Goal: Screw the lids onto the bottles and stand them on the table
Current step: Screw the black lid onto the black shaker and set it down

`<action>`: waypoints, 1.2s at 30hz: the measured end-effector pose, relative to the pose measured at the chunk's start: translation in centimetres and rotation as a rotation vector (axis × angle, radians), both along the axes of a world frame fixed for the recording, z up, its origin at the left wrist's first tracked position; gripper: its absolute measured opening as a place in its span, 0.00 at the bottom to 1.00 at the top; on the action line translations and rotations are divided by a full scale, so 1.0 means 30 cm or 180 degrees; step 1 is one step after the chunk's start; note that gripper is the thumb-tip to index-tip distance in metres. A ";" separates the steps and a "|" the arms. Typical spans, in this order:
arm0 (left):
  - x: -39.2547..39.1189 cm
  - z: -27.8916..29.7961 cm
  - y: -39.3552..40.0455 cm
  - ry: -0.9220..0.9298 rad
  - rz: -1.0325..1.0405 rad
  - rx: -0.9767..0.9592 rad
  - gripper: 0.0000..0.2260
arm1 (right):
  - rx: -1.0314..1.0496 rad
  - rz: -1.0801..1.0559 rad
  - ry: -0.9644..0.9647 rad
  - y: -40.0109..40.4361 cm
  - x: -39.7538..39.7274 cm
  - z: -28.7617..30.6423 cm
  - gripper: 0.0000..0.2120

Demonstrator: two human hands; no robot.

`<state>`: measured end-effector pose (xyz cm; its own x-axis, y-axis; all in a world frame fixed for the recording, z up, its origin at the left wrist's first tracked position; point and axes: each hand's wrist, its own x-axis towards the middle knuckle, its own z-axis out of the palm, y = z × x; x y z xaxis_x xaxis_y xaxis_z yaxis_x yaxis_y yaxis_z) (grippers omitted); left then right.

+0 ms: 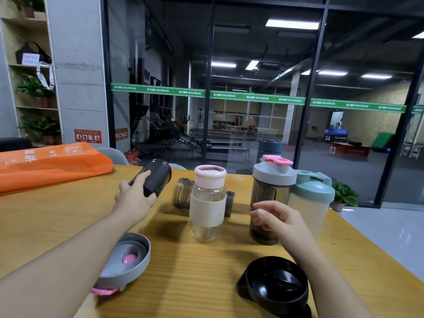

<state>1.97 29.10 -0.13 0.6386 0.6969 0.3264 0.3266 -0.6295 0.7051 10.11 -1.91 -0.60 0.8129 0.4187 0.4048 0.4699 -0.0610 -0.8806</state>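
At the far left edge of the yellow wooden table (57, 214) lies a folded orange fabric bag (50, 165), out of your way. Near the front edge, under your left forearm, a grey plastic shaker lid with a pink stopper (124, 255) rests upside down.

Your left hand (134, 198) has its fingers curled round the dark smoky plastic bottle (156, 177), which is tilted with its base pointing away from you. It looks empty, so it should be light, and smooth enough to slip; hold it round the middle of the body rather than at the end. Just beside it, a second smoky brown transparent bottle (182, 192) lies on its side, open mouth toward the left, partly hidden behind the clear glass bottle with a pink cap and beige sleeve (207, 203). That one stands capped (glass, so set things down gently near it).

Toward the right edge stand a dark tinted shaker with a grey and pink lid (270, 196) and a frosted white shaker with a pale green lid (309, 203), touching each other. Your right hand (280, 219) hovers in front of the tinted shaker, fingers loosely bent, holding nothing. A black plastic screw lid (275, 285) lies upturned near the front right corner.
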 end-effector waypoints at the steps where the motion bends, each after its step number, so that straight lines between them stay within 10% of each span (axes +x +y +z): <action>1: -0.005 0.007 -0.008 -0.0142 -0.0028 -0.0012 0.27 | 0.0015 0.0000 -0.0001 -0.001 -0.001 0.001 0.06; 20: -0.179 0.007 -0.431 -0.2720 -0.1060 -0.0719 0.25 | 0.0586 -0.0019 0.0569 -0.014 0.010 0.001 0.07; 28: -0.201 -0.076 -0.466 -0.2888 -0.2279 -0.2899 0.21 | 0.0570 -0.0047 0.0621 -0.021 0.013 0.003 0.06; 36: -0.180 -0.113 -0.449 -0.2214 -0.2184 -0.3093 0.15 | 0.0247 -0.0242 0.0505 -0.083 -0.058 -0.047 0.10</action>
<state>-3.42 15.64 -3.51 0.8511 0.4410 0.2849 -0.4441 0.3154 0.8386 8.37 -4.42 -2.00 0.8972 0.3262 0.2978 0.3215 -0.0201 -0.9467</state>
